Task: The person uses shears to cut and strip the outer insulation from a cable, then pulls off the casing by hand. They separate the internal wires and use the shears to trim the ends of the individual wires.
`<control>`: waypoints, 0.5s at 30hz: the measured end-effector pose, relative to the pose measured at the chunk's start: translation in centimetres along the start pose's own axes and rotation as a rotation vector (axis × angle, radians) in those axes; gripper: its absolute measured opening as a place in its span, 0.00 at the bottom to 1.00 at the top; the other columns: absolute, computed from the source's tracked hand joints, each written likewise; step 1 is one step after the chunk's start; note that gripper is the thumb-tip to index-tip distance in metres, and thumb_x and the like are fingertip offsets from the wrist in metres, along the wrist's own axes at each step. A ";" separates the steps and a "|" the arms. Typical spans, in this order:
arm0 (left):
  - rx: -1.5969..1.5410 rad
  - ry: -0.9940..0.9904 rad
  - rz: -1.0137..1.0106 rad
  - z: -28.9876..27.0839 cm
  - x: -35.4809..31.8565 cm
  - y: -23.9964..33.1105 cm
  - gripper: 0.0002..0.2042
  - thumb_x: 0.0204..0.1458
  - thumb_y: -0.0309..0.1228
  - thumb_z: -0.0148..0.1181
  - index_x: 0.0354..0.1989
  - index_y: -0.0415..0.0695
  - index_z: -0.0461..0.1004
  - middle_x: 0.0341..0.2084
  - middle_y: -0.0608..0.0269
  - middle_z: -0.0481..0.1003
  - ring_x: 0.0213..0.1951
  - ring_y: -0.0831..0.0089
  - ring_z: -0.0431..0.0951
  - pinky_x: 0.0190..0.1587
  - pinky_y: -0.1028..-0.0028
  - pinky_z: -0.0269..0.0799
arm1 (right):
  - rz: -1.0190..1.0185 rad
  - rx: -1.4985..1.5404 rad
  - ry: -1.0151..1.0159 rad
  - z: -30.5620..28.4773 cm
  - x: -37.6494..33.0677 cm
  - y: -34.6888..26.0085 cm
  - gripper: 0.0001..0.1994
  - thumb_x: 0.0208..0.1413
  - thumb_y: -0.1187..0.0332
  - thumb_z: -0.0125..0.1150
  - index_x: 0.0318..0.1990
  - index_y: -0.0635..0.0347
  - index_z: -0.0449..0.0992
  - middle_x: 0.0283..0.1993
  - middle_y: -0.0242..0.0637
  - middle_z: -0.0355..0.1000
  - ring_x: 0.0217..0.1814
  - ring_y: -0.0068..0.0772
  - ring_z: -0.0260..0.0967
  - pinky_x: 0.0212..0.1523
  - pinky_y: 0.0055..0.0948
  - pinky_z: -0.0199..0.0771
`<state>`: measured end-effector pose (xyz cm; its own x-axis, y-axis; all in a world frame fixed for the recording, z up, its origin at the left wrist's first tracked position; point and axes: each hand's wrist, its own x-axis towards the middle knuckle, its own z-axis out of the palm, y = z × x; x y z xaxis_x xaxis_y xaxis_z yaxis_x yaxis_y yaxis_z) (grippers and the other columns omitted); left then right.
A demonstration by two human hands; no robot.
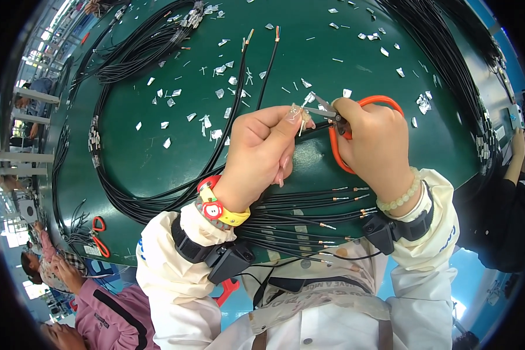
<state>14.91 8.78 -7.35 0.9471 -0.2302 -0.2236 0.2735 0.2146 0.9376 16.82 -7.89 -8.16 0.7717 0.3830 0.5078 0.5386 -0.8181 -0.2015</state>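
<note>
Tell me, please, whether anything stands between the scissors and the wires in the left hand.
Nothing visible does: the scissors in the right hand have open blades close beside the wires in the left hand.

A dark green counter (146, 169), its top glossy under the light, fills the middle of the room, its edges curved by the lens. Shiny blue floor (475, 280) shows at lower right, catching a bright glare. Along the left rim, pale bars (26, 157) stand out near bright, window-like panels (48, 26), their details too small to tell.
</note>
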 end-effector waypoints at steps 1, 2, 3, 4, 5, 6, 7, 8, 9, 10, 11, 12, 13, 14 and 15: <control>0.002 0.000 -0.001 0.2 0.0 -0.1 0.12 0.56 0.32 0.43 0.31 0.36 0.69 0.04 0.74 0.57 0.04 0.87 0.52 0.08 0.86 0.46 | 0.015 0.140 -0.027 -0.3 0.0 -0.2 0.09 0.33 0.78 0.59 0.27 0.57 0.72 0.12 0.33 0.59 0.13 0.31 0.59 0.15 0.25 0.56; 0.039 0.021 0.010 0.7 0.1 -0.3 0.12 0.56 0.32 0.44 0.31 0.36 0.70 0.04 0.73 0.58 0.04 0.87 0.53 0.08 0.86 0.47 | 0.029 0.281 -0.054 -0.8 0.0 -0.4 0.09 0.33 0.79 0.58 0.27 0.58 0.72 0.12 0.32 0.59 0.13 0.28 0.58 0.16 0.23 0.55; 0.076 0.044 0.021 1.1 0.2 -0.5 0.12 0.55 0.32 0.45 0.32 0.36 0.70 0.05 0.73 0.59 0.04 0.87 0.53 0.08 0.86 0.47 | 0.042 0.421 -0.082 -1.2 0.1 -0.6 0.09 0.33 0.80 0.57 0.26 0.59 0.71 0.11 0.30 0.59 0.13 0.25 0.57 0.16 0.21 0.55; 0.111 0.067 0.033 1.3 0.2 -0.6 0.12 0.55 0.32 0.46 0.32 0.35 0.71 0.05 0.73 0.60 0.05 0.87 0.54 0.09 0.86 0.48 | 0.040 0.422 -0.082 -1.7 0.2 -0.7 0.09 0.33 0.80 0.57 0.26 0.59 0.71 0.11 0.30 0.59 0.13 0.25 0.57 0.16 0.21 0.55; 0.109 0.070 0.036 1.2 0.2 -0.5 0.12 0.55 0.32 0.46 0.32 0.35 0.71 0.05 0.73 0.60 0.05 0.87 0.54 0.09 0.86 0.48 | 0.118 0.508 -0.062 -2.6 0.4 -0.5 0.07 0.35 0.80 0.57 0.25 0.59 0.70 0.12 0.29 0.60 0.14 0.21 0.57 0.16 0.19 0.54; 0.144 0.073 0.051 1.0 0.3 -0.5 0.12 0.55 0.32 0.47 0.33 0.36 0.72 0.06 0.73 0.60 0.06 0.87 0.55 0.09 0.86 0.49 | 0.196 0.593 -0.041 -3.3 0.5 -0.3 0.06 0.37 0.81 0.57 0.24 0.60 0.68 0.14 0.28 0.62 0.14 0.17 0.56 0.16 0.17 0.54; 0.179 0.075 0.066 0.8 0.3 -0.4 0.12 0.55 0.32 0.47 0.33 0.36 0.72 0.06 0.73 0.61 0.07 0.88 0.57 0.09 0.86 0.49 | 0.274 0.677 -0.021 -3.6 0.6 -0.1 0.06 0.39 0.81 0.56 0.22 0.60 0.66 0.15 0.27 0.63 0.15 0.13 0.55 0.16 0.16 0.54; 0.213 0.078 0.082 0.7 0.4 -0.4 0.11 0.54 0.33 0.48 0.33 0.36 0.73 0.06 0.73 0.61 0.08 0.88 0.58 0.10 0.86 0.50 | 0.268 0.675 -0.022 -3.5 0.8 -0.1 0.06 0.39 0.81 0.56 0.22 0.60 0.66 0.15 0.27 0.63 0.15 0.13 0.55 0.16 0.16 0.54; 0.210 0.081 0.087 0.6 0.4 -0.5 0.11 0.54 0.33 0.48 0.33 0.36 0.73 0.06 0.73 0.61 0.08 0.88 0.58 0.10 0.86 0.50 | 0.279 0.783 0.040 -3.1 1.0 0.2 0.06 0.41 0.80 0.57 0.23 0.60 0.66 0.16 0.27 0.63 0.16 0.12 0.54 0.17 0.14 0.54; 0.285 0.067 0.169 0.6 0.6 -1.0 0.11 0.54 0.32 0.48 0.33 0.37 0.73 0.07 0.71 0.63 0.08 0.85 0.59 0.10 0.84 0.51 | 0.295 0.886 0.104 -2.6 0.9 0.5 0.07 0.42 0.79 0.58 0.23 0.60 0.65 0.18 0.26 0.63 0.18 0.11 0.53 0.18 0.13 0.53; 0.360 0.054 0.251 0.5 0.8 -1.6 0.11 0.53 0.32 0.49 0.32 0.37 0.73 0.08 0.69 0.64 0.08 0.82 0.61 0.10 0.83 0.52 | 0.310 0.988 0.169 -2.2 0.8 0.7 0.08 0.43 0.77 0.59 0.23 0.60 0.65 0.19 0.25 0.63 0.20 0.09 0.53 0.19 0.12 0.53; 0.438 0.047 0.332 0.4 0.8 -2.0 0.10 0.53 0.31 0.49 0.32 0.37 0.73 0.08 0.67 0.66 0.08 0.80 0.62 0.10 0.81 0.54 | 0.306 0.985 0.166 -2.0 0.7 0.7 0.08 0.43 0.77 0.59 0.23 0.60 0.65 0.19 0.25 0.63 0.20 0.09 0.53 0.19 0.12 0.53; 0.434 0.049 0.335 0.4 1.0 -2.5 0.10 0.53 0.31 0.49 0.32 0.37 0.73 0.08 0.67 0.66 0.08 0.80 0.62 0.10 0.81 0.54 | 0.279 1.021 0.188 -1.7 0.5 0.8 0.08 0.43 0.76 0.60 0.23 0.60 0.64 0.20 0.26 0.64 0.20 0.10 0.53 0.19 0.13 0.54; 0.632 0.034 0.488 0.5 1.3 -3.0 0.10 0.50 0.31 0.51 0.32 0.36 0.73 0.10 0.65 0.67 0.09 0.75 0.64 0.11 0.78 0.56 | 0.252 1.057 0.210 -1.6 0.3 0.8 0.10 0.43 0.75 0.61 0.23 0.59 0.64 0.22 0.26 0.64 0.21 0.10 0.54 0.19 0.13 0.55; 0.838 0.029 0.640 0.5 1.5 -3.3 0.10 0.47 0.32 0.53 0.32 0.36 0.73 0.11 0.62 0.68 0.11 0.71 0.66 0.12 0.76 0.57 | 0.219 1.104 0.229 -1.5 0.4 0.6 0.11 0.43 0.73 0.62 0.23 0.59 0.63 0.23 0.27 0.65 0.21 0.10 0.54 0.20 0.14 0.55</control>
<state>15.37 7.21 -10.65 0.8808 -0.2803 0.3817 -0.4713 -0.4394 0.7647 16.98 -8.87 -6.85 0.8665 0.0997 0.4891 0.4908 0.0079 -0.8712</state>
